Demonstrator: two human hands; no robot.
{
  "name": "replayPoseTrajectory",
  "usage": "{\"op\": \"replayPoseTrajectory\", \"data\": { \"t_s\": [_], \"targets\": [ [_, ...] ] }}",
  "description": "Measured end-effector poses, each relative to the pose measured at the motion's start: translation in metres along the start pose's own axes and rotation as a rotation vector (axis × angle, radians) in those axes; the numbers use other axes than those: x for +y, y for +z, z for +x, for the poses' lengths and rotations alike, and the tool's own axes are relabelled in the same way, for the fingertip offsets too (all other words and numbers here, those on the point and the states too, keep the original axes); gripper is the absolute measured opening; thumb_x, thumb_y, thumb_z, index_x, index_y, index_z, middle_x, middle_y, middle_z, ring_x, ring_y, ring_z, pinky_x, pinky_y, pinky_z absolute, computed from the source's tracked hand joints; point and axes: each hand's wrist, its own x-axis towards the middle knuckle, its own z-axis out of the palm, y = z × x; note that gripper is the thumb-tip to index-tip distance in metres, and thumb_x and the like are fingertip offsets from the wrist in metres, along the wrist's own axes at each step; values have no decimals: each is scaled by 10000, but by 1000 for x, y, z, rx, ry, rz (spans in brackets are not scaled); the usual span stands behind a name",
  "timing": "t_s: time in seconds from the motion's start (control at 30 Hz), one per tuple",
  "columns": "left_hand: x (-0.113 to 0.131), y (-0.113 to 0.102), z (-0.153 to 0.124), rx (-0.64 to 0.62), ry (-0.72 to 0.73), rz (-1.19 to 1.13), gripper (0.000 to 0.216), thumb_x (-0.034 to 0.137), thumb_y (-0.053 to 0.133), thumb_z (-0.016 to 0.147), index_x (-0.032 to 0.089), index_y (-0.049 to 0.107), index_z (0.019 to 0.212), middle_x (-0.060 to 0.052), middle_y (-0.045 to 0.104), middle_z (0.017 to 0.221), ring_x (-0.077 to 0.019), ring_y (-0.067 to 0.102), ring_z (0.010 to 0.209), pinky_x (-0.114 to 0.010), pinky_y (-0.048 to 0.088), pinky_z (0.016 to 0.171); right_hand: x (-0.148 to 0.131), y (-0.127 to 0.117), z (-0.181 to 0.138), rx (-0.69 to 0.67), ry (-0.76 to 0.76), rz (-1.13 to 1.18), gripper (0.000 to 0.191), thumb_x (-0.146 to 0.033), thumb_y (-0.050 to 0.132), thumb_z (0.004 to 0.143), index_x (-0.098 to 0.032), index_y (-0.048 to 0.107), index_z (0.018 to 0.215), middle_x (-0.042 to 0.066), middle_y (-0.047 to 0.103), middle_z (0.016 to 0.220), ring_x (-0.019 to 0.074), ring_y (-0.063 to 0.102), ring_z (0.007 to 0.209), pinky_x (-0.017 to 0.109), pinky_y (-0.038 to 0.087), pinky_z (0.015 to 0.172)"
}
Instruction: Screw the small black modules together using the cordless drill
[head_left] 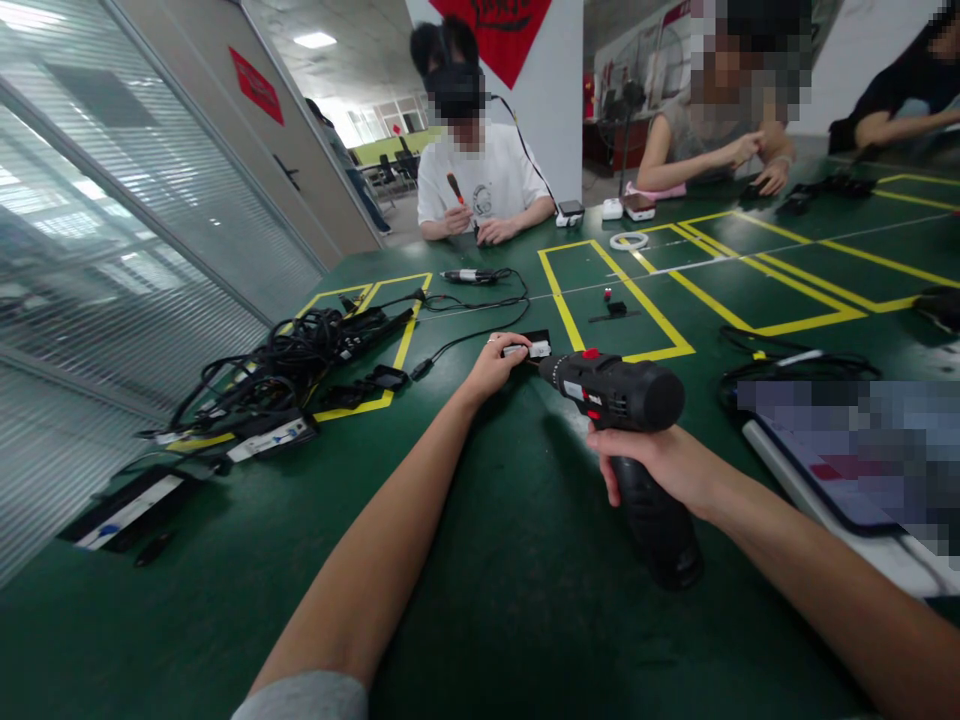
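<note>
My right hand (667,458) is wrapped round the grip of a black cordless drill (626,392) with red switches. The drill lies nearly level, its chuck pointing left and away from me. Its thin bit reaches the near side of a small black box with a white label (540,348), which looks like a power adapter; I cannot tell whether the tip touches it. My left hand (495,366) is closed on the left end of that box and holds it against the green tabletop (517,600). Part of the box is hidden behind my fingers.
Black cables (315,345) and adapters heap at the left, with a labelled adapter (131,508) nearer me. A pen-like tool (469,276) with a cord lies ahead. A tablet (840,465) lies right. Opposite, a person (480,185) holds a screwdriver (454,188); others sit right.
</note>
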Motion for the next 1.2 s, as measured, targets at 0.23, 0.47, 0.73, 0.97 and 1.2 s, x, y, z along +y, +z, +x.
{"op": "replayPoseTrajectory", "data": {
  "t_s": [0.23,0.47,0.73,0.97,1.2],
  "targets": [
    [0,1,1,-2,-1,-3,217,300,560,814,189,669,966,-54,590,1032,-208,523,1049,-359,391,997,0,-1,0,3,5,-23,165,-329,589,805,-166,603,819,3,617,555,166,602,498,301,432,566],
    [-2,0,1,-4,9,4,218,304,558,820,197,670,973,-55,588,1035,-209,518,1058,-361,389,1006,0,-1,0,-3,5,-4,142,-321,592,801,-180,607,794,4,613,548,167,598,492,301,436,547],
    [-2,0,1,-4,10,4,219,301,558,818,194,669,974,-54,587,1039,-210,510,1069,-362,377,1022,0,-1,0,1,1,8,144,-314,598,790,-174,611,759,11,618,567,167,598,497,302,434,546],
    [-2,0,1,-5,8,28,219,314,557,822,203,670,973,-53,592,1041,-212,503,1079,-362,379,1020,0,-1,0,-1,2,-20,151,-319,584,802,-171,614,798,3,617,546,167,596,494,304,432,564],
    [-4,0,1,-8,17,24,225,327,559,824,209,670,980,-51,599,1045,-215,507,1076,-367,380,1022,0,-1,-1,-3,3,2,139,-314,591,797,-177,615,790,5,621,553,160,592,491,297,432,552]
  ]
}}
